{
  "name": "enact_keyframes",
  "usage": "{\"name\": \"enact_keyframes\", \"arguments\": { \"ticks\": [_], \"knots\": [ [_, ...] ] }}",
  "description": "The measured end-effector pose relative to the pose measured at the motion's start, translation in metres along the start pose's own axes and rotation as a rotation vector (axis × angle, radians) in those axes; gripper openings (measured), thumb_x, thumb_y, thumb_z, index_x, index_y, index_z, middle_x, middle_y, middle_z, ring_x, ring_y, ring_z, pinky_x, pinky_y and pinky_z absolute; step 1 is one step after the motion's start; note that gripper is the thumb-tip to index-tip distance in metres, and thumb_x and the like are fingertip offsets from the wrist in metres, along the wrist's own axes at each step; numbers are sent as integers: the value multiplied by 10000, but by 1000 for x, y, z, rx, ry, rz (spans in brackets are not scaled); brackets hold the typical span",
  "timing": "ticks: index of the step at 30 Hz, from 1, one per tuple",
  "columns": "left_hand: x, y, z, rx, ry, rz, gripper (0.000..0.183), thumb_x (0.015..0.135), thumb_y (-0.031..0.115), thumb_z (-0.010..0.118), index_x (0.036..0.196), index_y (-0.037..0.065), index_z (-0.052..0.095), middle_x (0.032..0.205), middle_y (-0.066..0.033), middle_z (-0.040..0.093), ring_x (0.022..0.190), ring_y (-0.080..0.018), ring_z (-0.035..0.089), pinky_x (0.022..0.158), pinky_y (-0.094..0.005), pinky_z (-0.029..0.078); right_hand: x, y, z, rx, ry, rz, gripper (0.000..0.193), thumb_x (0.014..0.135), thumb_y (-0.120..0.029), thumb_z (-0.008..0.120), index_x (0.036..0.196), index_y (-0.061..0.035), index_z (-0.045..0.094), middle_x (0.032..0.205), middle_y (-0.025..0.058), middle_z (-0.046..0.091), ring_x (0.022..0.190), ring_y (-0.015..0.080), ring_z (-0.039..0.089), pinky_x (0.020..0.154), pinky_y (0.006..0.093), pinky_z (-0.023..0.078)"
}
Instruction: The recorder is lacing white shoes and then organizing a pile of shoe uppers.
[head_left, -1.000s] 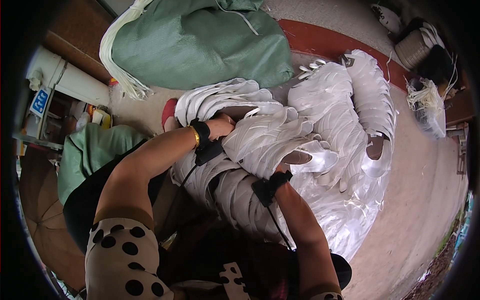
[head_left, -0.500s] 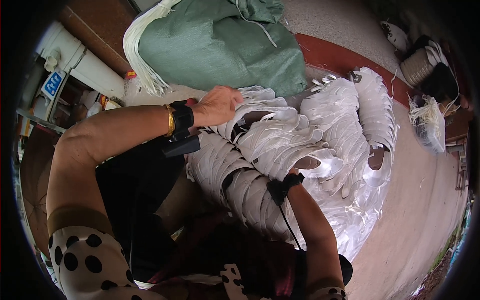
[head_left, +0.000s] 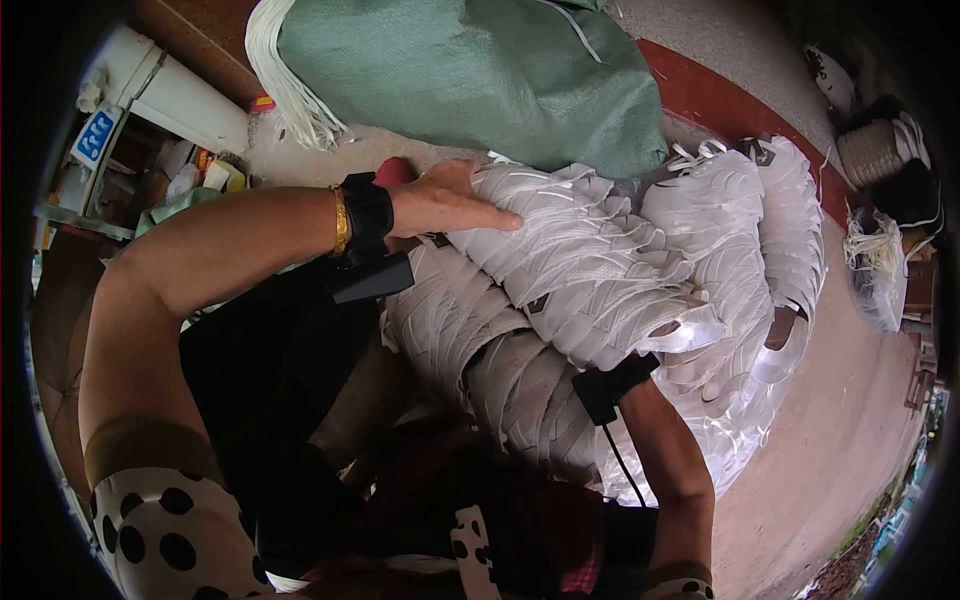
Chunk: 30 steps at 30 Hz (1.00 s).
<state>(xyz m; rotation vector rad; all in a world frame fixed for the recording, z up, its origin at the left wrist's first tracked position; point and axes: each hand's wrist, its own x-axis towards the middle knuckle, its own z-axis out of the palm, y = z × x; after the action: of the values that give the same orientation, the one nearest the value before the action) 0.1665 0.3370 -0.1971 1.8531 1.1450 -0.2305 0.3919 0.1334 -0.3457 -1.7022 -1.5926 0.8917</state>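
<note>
A long row of nested white shoe uppers point(head_left: 570, 250) slants across the pile in front of me. At its far left end, my left hand point(head_left: 450, 198) is closed on it, with the thumb laid along the top and some fingers hidden behind. My right wrist reaches to the row's near right end. My right hand point(head_left: 634, 364) is almost wholly hidden by the uppers, so its fingers do not show. Another row of nested uppers point(head_left: 450, 310) lies on the near side, by my lap. Further rows of white uppers point(head_left: 715, 220) lie to the right.
A large green woven sack point(head_left: 470, 80) lies beyond the pile, with a bundle of white cords point(head_left: 285, 70) at its left. Clear plastic point(head_left: 735, 430) lies under the uppers at right. A white bucket point(head_left: 190, 105) stands at far left. Bagged pale cords point(head_left: 878, 265) sit at far right.
The row of uppers now lies straighter and more closely nested between my hands. My left hand has opened its thumb out along the top. My right wrist appears further right in view.
</note>
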Motion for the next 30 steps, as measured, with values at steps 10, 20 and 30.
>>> {"name": "enact_keyframes", "arguments": {
  "ticks": [10, 20, 30],
  "knots": [
    [-12, 49, 53, 696, 181, 213, 943, 864, 436, 676, 1543, -13, 200, 1545, -344, 222, 1382, -562, 305, 1081, -638, 323, -4, 13, 7, 40, 67, 13, 388, 790, -171, 790, 1108, -8, 640, 1070, 76, 698, 956, 132, 612, 778, 300, 521],
    [-8, 140, 183, 698, 124, 266, 881, 861, 376, 629, 1570, 121, 172, 1561, -370, 120, 1356, -667, 222, 869, -806, 343, 15, 19, 16, 145, 204, -34, 365, 807, -161, 786, 1100, -1, 638, 1061, 72, 698, 947, 118, 609, 763, 294, 523],
    [-1, 142, 195, 803, 187, 230, 847, 856, 153, 654, 1550, 59, 176, 1537, -403, 168, 1314, -632, 361, 792, -796, 427, -30, 19, 13, 778, 391, 46, 339, 828, -166, 779, 1078, 13, 637, 1040, 68, 701, 921, 114, 616, 740, 295, 527]
  ]
}}
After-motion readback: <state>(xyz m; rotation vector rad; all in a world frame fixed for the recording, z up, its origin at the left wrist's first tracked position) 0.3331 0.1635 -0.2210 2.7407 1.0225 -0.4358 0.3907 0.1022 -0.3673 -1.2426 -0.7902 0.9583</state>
